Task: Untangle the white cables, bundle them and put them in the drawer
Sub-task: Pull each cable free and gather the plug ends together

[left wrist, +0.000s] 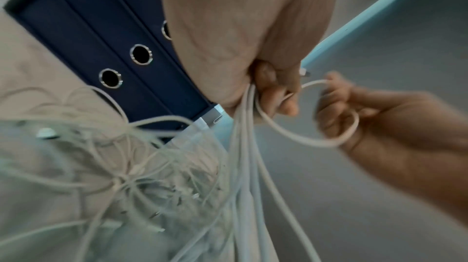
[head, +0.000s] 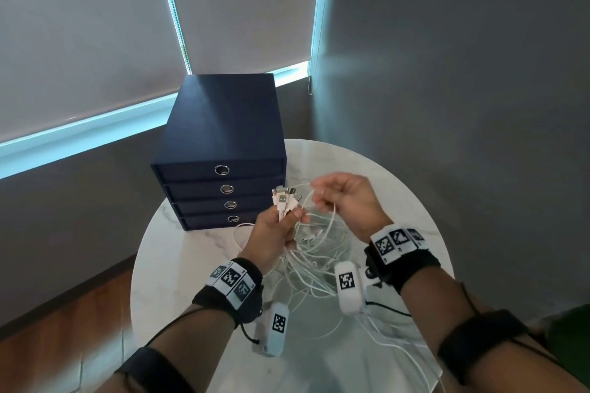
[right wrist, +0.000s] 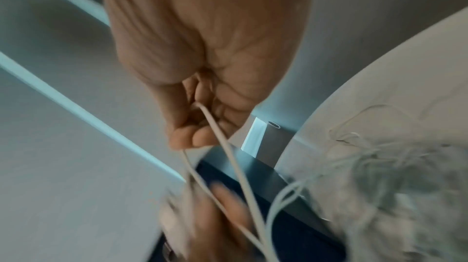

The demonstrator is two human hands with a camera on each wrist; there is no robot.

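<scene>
Grey blinds (head: 79, 41) and a grey wall close off the corner behind a round, white marbled bench (head: 399, 188). Beyond the left hand (head: 271, 233) sits a dark blue drawer unit (head: 223, 124), its four drawers all shut, each with a round metal pull (nothing lies between it and the hands but the cables themselves). Both wrists carry black straps with checkered markers and white camera pods.

Up off the bench, the left hand is clenched round a sheaf of white cables (head: 316, 252), their plug ends (head: 284, 199) fanned out above the fist toward the drawers. To its right, and close, the right hand (head: 344, 198) pinches a single loop of cable (left wrist: 303, 136) that runs back to the left fist. Below and between both hands the rest of the cables hang in a loose, thin snarl of loops, spilling onto the bench and trailing toward its near edge under the right forearm.
</scene>
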